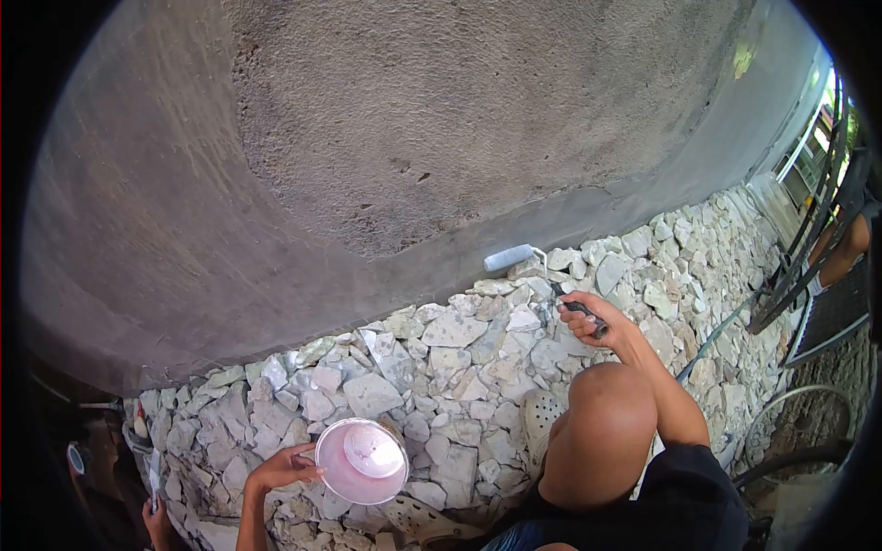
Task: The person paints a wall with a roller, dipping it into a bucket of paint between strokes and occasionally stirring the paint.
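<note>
Paint roller point(508, 257), one, pale blue-grey sleeve on a bent wire frame, black handle; near the centre, handle toward 4 o'clock, sleeve at the foot of the wall, contact with the wall not certain from this angle. Right hand point(588, 320), one, at between 3 and 4 o'clock, fingers wrapped closed around the roller's handle. Bucket point(334, 473), one, whitish-pink, round, open mouth turned toward the viewer, pale patch inside; at 7 o'clock, above the rubble. Left hand point(283, 466), one, at the bucket's 9 o'clock side, fingers gripping its rim. Wall point(478, 110), grey, rough textured area in the middle with smoother bands at its sides and foot; fills the 10 to 2 o'clock range. Rubble point(372, 395), broken pale stones, heaped along the wall's foot. Clogs point(542, 418), one pair, beige, perforated, on the stones toward 5 and 6 o'clock. Bare knee point(611, 399), at 4 to 5 o'clock, bent, right forearm passing beside it. Another person's hand point(158, 522), at 8 o'clock, holding a slim, pale-ended tool point(154, 473). Another person's leg point(845, 257), at 3 o'clock, partly behind a black metal frame point(818, 230). Greenish strap or hose point(721, 338), across the stones, between 3 and 4 o'clock.
</note>
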Demonstrator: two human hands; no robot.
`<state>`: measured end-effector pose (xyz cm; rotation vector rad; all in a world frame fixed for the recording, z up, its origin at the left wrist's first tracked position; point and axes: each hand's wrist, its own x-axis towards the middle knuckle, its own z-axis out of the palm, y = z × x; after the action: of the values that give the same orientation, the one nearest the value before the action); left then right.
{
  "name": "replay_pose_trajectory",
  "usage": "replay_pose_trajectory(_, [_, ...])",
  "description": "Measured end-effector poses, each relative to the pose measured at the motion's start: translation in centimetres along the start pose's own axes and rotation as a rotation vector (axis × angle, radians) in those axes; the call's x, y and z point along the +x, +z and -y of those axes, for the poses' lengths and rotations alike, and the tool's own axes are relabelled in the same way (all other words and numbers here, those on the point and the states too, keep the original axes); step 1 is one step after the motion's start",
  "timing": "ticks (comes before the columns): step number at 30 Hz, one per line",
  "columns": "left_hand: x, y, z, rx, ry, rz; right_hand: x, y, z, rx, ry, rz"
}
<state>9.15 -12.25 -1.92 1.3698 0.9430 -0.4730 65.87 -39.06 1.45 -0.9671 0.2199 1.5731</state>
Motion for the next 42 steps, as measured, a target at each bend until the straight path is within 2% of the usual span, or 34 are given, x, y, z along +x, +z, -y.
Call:
replay_pose_trajectory(5, [0.1, -0.2, 0.1, 0.025, -0.004, 0.010, 4.6, -0.4, -0.5, 0.072, 0.064, -0.073])
replay_pose_trajectory(8, [-0.1, 0.1, -0.1, 0.007, -0.013, -0.007, 3.5, 0.4, -0.1, 0.108, 0.088, -0.026])
replay_pose_trajectory(9, [-0.2, 0.1, 0.0, 0.006, -0.015, -0.006, 2.3, 0.9, -0.3, 0.030, 0.033, 0.001])
replay_pose_trajectory(14, [0.2, -0.1, 0.3, -0.052, -0.017, 0.015, -1.7, 2.2, 1.0, 0.071, -0.014, 0.091])
replay_pose_trajectory(17, [0.4, -0.5, 0.3, -0.035, -0.022, 0.039, -0.8, 1.2, 1.6, 0.097, 0.015, 0.085])
replay_pose_trajectory(19, [0.4, -0.4, 0.1, -0.023, -0.028, 0.040, 0.8, 0.0, 2.0, 0.242, 0.143, 0.136])
replay_pose_trajectory(22, [0.5, -0.5, 0.4, -0.004, -0.027, 0.013, 3.4, 0.7, 0.5, 0.254, 0.156, 0.054])
replay_pose_trajectory(24, [0.3, -0.4, 0.7, 0.006, -0.030, -0.006, 3.2, 1.6, -0.6, 0.253, 0.164, 0.103])
replay_pose_trajectory(27, [0.1, 0.1, 0.7, 0.010, -0.033, -0.036, 0.2, 3.7, -1.9, 0.181, 0.038, 0.116])
replay_pose_trajectory(31, [0.1, 0.0, 0.5, -0.014, -0.028, -0.013, -0.9, 4.9, -2.4, 0.054, -0.001, 0.147])
replay_pose_trajectory(35, [-0.1, 0.0, -0.3, 0.025, -0.030, 0.001, 3.3, 2.7, -2.3, 0.165, 0.109, 0.146])
replay_pose_trajectory(38, [-0.2, 0.1, -0.3, 0.053, -0.031, -0.025, 4.5, 2.2, -3.0, 0.184, 0.101, 0.110])
replay_pose_trajectory(42, [-0.2, 0.1, 0.6, 0.012, -0.022, -0.023, 0.8, 3.5, -2.7, 0.158, 0.025, 0.189])
